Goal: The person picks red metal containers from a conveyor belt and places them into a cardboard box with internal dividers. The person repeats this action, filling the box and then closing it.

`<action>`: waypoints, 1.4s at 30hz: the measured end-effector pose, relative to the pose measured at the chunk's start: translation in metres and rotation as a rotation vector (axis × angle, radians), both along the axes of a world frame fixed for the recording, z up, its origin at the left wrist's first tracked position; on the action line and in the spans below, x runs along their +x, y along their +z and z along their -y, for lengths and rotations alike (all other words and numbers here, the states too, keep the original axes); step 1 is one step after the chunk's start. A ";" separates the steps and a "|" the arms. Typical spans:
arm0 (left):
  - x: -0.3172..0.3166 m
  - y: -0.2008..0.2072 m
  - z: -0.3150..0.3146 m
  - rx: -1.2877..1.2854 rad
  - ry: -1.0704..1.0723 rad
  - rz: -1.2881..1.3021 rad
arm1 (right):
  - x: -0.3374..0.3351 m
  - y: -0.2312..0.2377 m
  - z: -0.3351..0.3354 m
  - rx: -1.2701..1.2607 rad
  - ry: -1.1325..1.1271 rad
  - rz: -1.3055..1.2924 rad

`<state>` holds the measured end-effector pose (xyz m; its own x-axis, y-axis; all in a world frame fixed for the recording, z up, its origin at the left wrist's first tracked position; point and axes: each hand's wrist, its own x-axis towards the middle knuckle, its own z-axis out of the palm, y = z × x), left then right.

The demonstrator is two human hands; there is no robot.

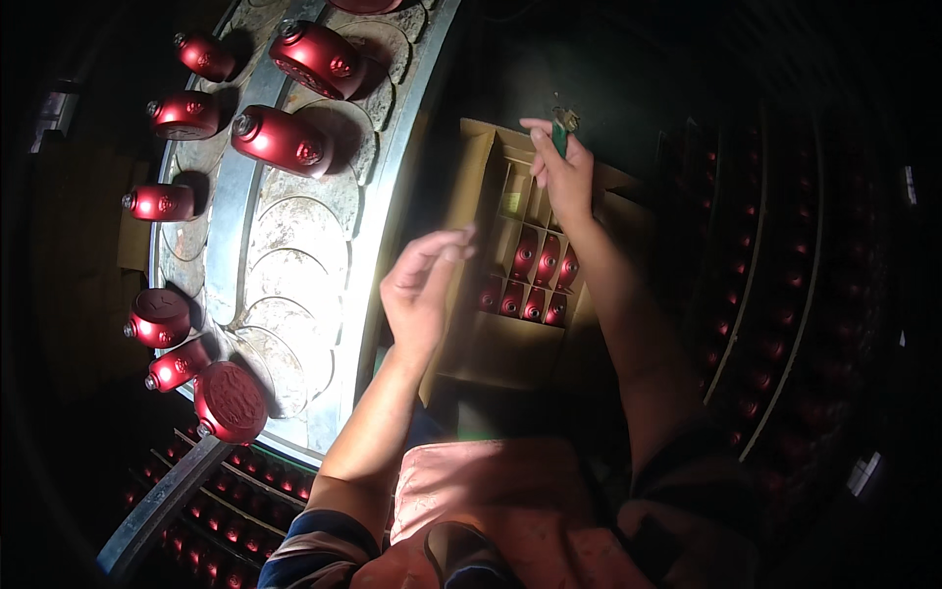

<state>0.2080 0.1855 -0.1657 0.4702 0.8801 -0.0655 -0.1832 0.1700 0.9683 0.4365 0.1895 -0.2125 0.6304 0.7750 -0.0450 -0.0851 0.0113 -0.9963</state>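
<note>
My right hand (566, 182) is raised over the far part of an open cardboard box (446, 363). Its thumb and fingers close round a small green-handled tool (560, 137) with a ragged brownish end, perhaps a brush. Between the conveyor and the box is my left hand (417, 294), its fingers stretched forward, blurred at the tips, with nothing visible in them. Inside the box, cardboard dividers part several red bottles (525, 255) standing neck up; some far compartments show no bottle. Red flattened bottles (280, 139) with clear necks lie on the conveyor at my left.
The conveyor (294, 221) has overlapping round plates and a metal rim, curving along my left. A metal bar (162, 510) slants off its near end. Rows of red bottles (751, 402) fill the dark area at right, and more rows (211, 515) lie at lower left.
</note>
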 end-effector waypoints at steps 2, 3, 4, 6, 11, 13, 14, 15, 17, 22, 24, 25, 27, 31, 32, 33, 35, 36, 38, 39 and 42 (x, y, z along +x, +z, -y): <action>0.027 -0.077 0.049 -0.426 -0.231 -0.070 | 0.001 -0.075 0.087 -0.319 -0.127 -0.177; 0.038 -0.121 0.065 -0.456 -0.238 -0.290 | -0.002 -0.115 0.125 -0.331 -0.149 -0.190; 0.043 -0.167 0.069 -0.419 -0.263 -0.526 | 0.000 -0.155 0.156 -0.483 -0.206 -0.205; 0.044 -0.251 0.052 -0.002 0.237 -0.503 | 0.014 -0.229 0.199 -0.460 -0.190 -0.060; 0.040 -0.359 -0.044 -0.013 0.123 -0.825 | 0.053 -0.315 0.229 -0.547 -0.222 0.089; 0.060 -0.372 -0.071 0.290 0.041 -0.874 | 0.071 -0.321 0.217 -0.681 -0.202 0.155; 0.069 -0.374 -0.082 0.393 -0.012 -0.880 | 0.080 -0.323 0.204 -0.595 -0.254 0.419; 0.078 -0.376 -0.089 0.497 -0.060 -0.882 | 0.086 -0.324 0.195 -0.681 -0.221 0.476; 0.091 -0.382 -0.097 0.600 -0.096 -0.820 | 0.101 -0.327 0.175 -0.825 -0.135 0.546; 0.093 -0.408 -0.108 0.526 -0.054 -1.003 | 0.116 -0.350 0.151 -0.870 -0.143 0.373; 0.093 -0.410 -0.106 0.637 0.019 -0.929 | 0.113 -0.354 0.153 -0.581 -0.247 0.088; 0.094 -0.405 -0.101 0.496 -0.050 -0.944 | 0.109 -0.351 0.157 -0.632 -0.270 0.119; 0.098 -0.379 -0.088 0.192 0.014 -0.641 | 0.100 -0.329 0.167 -0.554 -0.336 0.142; 0.087 -0.262 -0.037 0.380 0.104 -0.545 | 0.078 -0.218 0.193 -0.369 -0.362 0.333; 0.073 -0.222 -0.023 0.619 0.083 -0.619 | 0.072 -0.179 0.197 -0.366 -0.354 0.328; 0.061 -0.182 -0.006 0.616 0.126 -0.554 | 0.066 -0.140 0.197 -0.304 -0.322 0.299; 0.028 -0.105 0.024 0.253 0.242 -0.299 | 0.057 -0.063 0.187 -0.271 -0.301 0.178; 0.008 -0.068 0.037 0.198 0.279 -0.225 | 0.053 -0.025 0.179 -0.231 -0.213 0.177; -0.026 -0.004 0.047 0.185 0.363 -0.081 | 0.042 0.036 0.146 0.000 -0.086 0.335; -0.040 0.025 0.051 0.170 0.435 0.047 | 0.035 0.063 0.127 0.050 -0.006 0.348; -0.061 0.092 0.023 0.312 0.571 0.090 | 0.011 0.127 0.040 0.221 0.149 0.485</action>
<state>0.1472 0.1620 -0.0741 -0.0849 0.9642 0.2511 -0.2444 -0.2645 0.9329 0.4480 0.1498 -0.0853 0.4212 0.8155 0.3968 0.3663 0.2473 -0.8970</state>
